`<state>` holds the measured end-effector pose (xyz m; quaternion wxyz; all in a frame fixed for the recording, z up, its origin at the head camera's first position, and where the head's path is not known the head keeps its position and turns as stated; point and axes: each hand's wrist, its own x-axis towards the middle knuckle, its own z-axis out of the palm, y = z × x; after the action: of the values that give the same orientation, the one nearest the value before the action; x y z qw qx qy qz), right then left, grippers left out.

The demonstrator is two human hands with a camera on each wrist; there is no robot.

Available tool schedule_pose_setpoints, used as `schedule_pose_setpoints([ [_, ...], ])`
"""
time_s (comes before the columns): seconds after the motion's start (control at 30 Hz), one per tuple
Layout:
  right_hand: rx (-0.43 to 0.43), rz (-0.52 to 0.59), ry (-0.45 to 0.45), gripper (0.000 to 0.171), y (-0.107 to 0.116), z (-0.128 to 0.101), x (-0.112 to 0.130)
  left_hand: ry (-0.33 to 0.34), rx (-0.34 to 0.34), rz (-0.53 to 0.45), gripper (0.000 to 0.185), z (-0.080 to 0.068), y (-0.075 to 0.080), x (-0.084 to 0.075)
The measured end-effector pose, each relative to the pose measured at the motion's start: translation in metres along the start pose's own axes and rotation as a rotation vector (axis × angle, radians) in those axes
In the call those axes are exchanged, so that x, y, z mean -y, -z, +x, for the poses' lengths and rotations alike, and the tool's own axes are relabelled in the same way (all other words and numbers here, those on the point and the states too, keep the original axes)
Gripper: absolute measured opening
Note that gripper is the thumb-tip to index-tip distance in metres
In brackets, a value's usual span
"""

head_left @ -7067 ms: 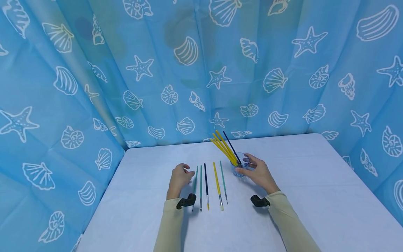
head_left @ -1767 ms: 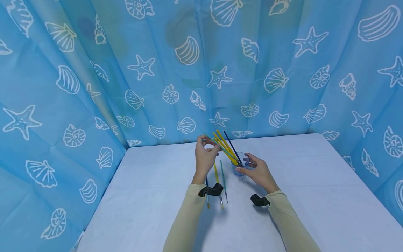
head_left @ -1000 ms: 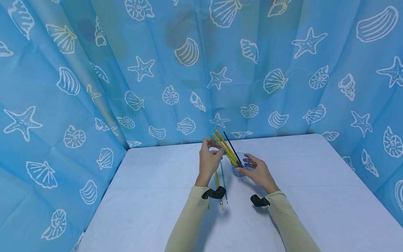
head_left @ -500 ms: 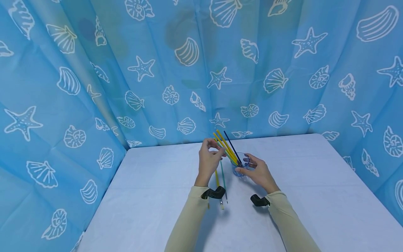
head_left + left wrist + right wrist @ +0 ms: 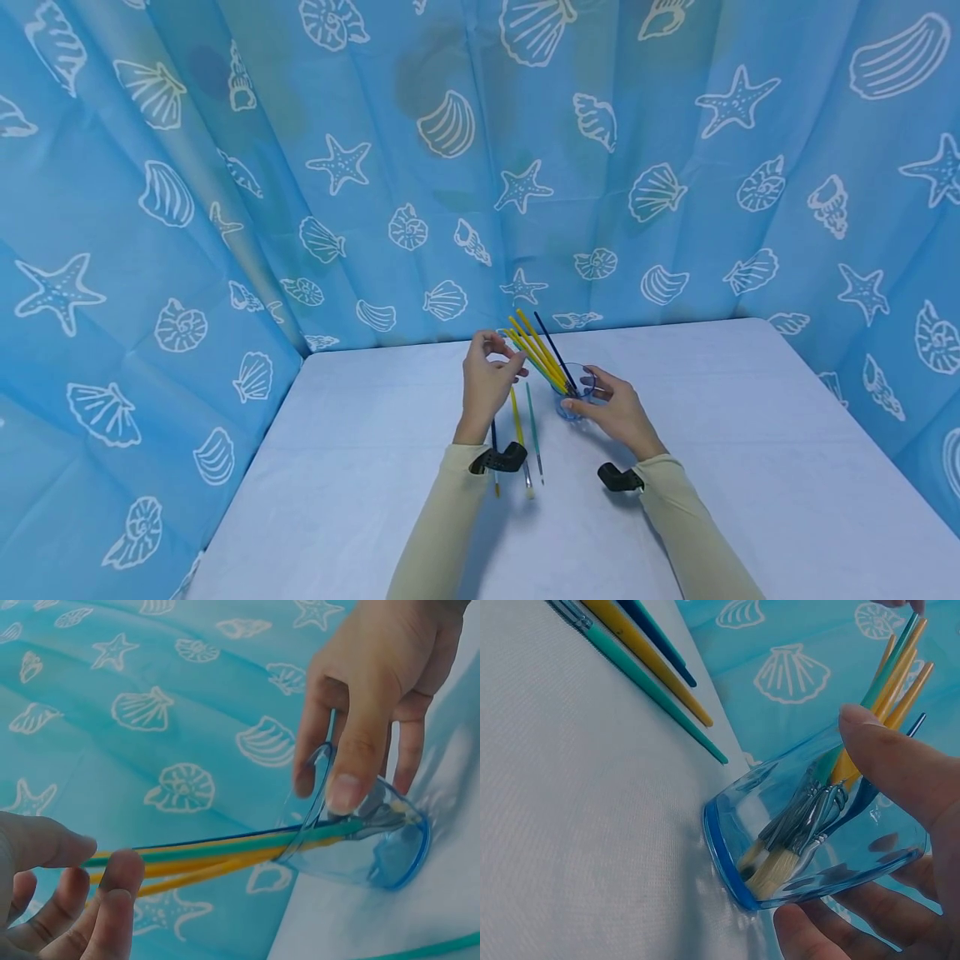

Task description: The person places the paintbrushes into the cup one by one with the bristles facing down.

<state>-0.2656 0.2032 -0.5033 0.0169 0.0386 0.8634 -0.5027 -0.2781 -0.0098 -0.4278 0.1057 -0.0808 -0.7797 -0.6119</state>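
My left hand (image 5: 489, 379) is curled at the upper end of a green paintbrush (image 5: 210, 846), its thumb and a finger around the handle tip. That brush leans inside a clear blue cup (image 5: 742, 832) with several yellow paintbrushes (image 5: 542, 342) and a dark blue one (image 5: 553, 346). Their bristles (image 5: 772, 871) point down near the cup's bottom. My right hand (image 5: 615, 408) grips the cup from its right side, thumb in front and fingers behind. In the left wrist view, the cup appears tilted, and my right hand (image 5: 375, 697) holds it near the rim.
Left of the cup, three paintbrushes lie side by side on the white-covered table (image 5: 337, 467): a dark one (image 5: 496, 475), partly behind my left wrist, a yellow one (image 5: 517, 417) and a green one (image 5: 534, 425). A blue seashell curtain (image 5: 375, 167) stands behind.
Two green paintbrushes at the row's left end are gone from the table. My left hand has moved to the cup, then slightly back left just now. The right hand stays on the cup.
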Motion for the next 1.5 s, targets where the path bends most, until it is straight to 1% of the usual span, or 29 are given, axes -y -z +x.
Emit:
schedule_pose_setpoints([
  [0.2, -0.002, -0.012, -0.009, 0.089, 0.0, 0.0, 0.001, 0.003, -0.029, 0.015, 0.031, 0.001, 0.012, 0.007],
  [0.43, -0.006, -0.013, -0.007, 0.089, 0.0, 0.0, 0.003, -0.011, -0.081, 0.01, 0.028, 0.002, 0.032, 0.017],
  [0.53, -0.007, -0.013, -0.011, 0.09, 0.0, 0.0, 0.003, -0.011, -0.097, 0.025, 0.026, 0.001, 0.04, 0.021],
  [0.6, -0.007, -0.016, -0.013, 0.09, 0.0, 0.0, 0.003, -0.001, -0.113, 0.045, 0.026, -0.001, 0.045, 0.025],
  [0.73, -0.002, -0.018, -0.014, 0.091, 0.0, 0.001, 0.002, 0.047, -0.152, 0.083, 0.028, -0.006, 0.051, 0.034],
  [0.9, 0.003, -0.015, -0.012, 0.091, 0.0, 0.001, 0.002, 0.093, -0.19, 0.098, 0.027, -0.011, 0.056, 0.046],
  [1.07, -0.003, -0.008, -0.004, 0.091, 0.001, 0.001, 0.002, 0.123, -0.184, 0.102, 0.028, -0.013, 0.06, 0.051],
  [1.3, -0.004, -0.01, -0.006, 0.092, 0.0, 0.001, -0.001, 0.153, -0.162, 0.137, 0.027, -0.015, 0.061, 0.059],
  [1.5, -0.007, -0.015, -0.009, 0.093, -0.001, 0.001, -0.003, 0.213, -0.126, 0.208, 0.03, -0.018, 0.058, 0.068],
])
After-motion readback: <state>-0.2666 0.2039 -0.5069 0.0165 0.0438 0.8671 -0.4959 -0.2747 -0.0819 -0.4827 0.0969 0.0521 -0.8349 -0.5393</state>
